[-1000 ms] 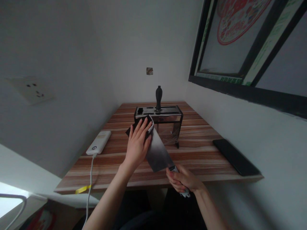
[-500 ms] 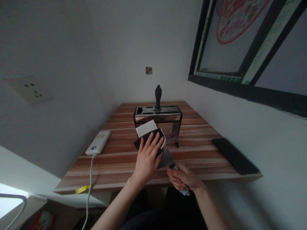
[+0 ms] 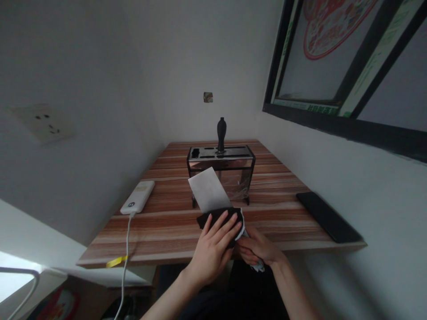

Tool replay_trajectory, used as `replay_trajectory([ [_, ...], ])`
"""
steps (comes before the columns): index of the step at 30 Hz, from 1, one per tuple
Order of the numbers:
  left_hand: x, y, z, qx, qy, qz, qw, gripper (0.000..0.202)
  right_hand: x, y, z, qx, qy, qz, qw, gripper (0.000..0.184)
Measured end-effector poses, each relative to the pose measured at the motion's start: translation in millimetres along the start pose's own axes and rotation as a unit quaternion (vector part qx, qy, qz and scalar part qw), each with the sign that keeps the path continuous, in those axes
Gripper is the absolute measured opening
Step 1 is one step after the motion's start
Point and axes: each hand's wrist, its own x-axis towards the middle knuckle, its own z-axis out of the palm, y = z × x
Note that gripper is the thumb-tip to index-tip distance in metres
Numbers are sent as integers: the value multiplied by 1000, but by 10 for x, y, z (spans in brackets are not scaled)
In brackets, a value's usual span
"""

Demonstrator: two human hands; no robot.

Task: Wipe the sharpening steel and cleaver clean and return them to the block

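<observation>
1. Cleaver [image 3: 208,189]: the broad pale blade slants up and away from the grip. Its handle is enclosed in the right hand [image 3: 258,251], which is clenched round it just below the blade's heel.
2. Dark cloth [image 3: 216,215]: lies over the blade's heel, right against the grip. The left hand [image 3: 213,249] presses on it with its fingers flat and spread. The thumb is hidden, so whether it pinches the cloth cannot be told.
3. Change: a second ago the cloth sat at the blade's far tip, and half a second ago at mid-blade. Now it is at the heel, and the whole face beyond it is bare. Judged as one full wiping pass from tip to heel.
4. Knife rack [image 3: 220,155]: stands beyond the grip, past the blade's tip, with one black handle [image 3: 221,131] upright in it.
5. Power bank [image 3: 138,197]: lies left of the grip, with a white cable [image 3: 125,249] trailing off the table [image 3: 167,231].
6. Black phone [image 3: 328,218]: lies flat, well to the right of the grip.
</observation>
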Motion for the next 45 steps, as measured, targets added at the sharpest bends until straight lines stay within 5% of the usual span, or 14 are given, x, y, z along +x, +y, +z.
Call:
replay_trajectory([
  [13, -56, 93, 115, -18, 3, 8, 1000, 60, -7, -35, 53, -18, 24, -4, 1000, 40],
  [35, 515, -418, -345, 34, 147, -97, 984, 48, 0, -67, 1, 38, -90, -18, 995, 32],
  [45, 673, -562, -463, 17, 206, -130, 970, 46, -11, -55, 7, 32, -77, -10, 996, 30],
])
